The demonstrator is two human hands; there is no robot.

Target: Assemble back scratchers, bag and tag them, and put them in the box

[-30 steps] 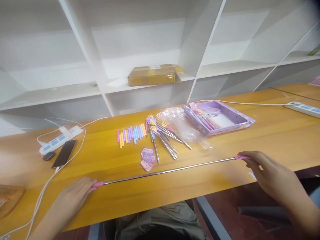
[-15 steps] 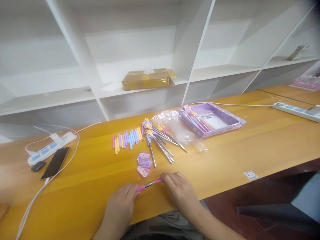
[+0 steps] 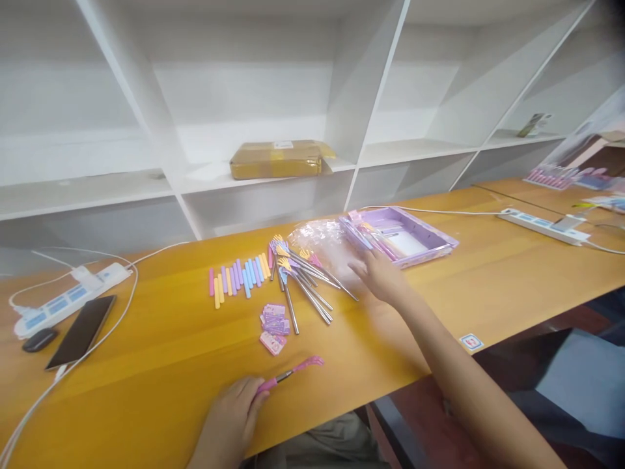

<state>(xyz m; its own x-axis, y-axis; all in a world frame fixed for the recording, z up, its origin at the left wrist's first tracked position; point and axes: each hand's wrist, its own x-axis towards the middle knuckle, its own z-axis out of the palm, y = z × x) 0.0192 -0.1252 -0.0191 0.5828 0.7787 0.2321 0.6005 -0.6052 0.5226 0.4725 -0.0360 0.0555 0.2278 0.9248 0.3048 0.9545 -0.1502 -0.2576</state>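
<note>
My left hand (image 3: 228, 413) is closed around the pink handle of a small back scratcher (image 3: 307, 363), whose pink claw head points right above the table. My right hand (image 3: 379, 273) is stretched forward at the near left side of a purple box (image 3: 434, 253), fingers apart and slightly blurred; nothing shows in it. Inside the box lie bagged pink and orange pieces (image 3: 383, 242). Left of that hand is a heap of metal-rod back scratchers (image 3: 312, 294) with coloured hand-shaped heads. Beside them lie a row of coloured handle sleeves (image 3: 239, 275) and small printed cards (image 3: 274, 322).
Crumpled clear plastic (image 3: 319, 234) lies behind the heap. At the left are a phone (image 3: 82, 331), a black mouse-like object (image 3: 40, 339) and a power strip (image 3: 73, 298) with cables. Another power strip (image 3: 541, 226) is at the right. A taped carton (image 3: 278, 160) sits on the shelf.
My right hand has let go of the back scratcher's head end and moved forward and right to the purple box. The left hand still holds the handle. The view has shifted slightly right.
</note>
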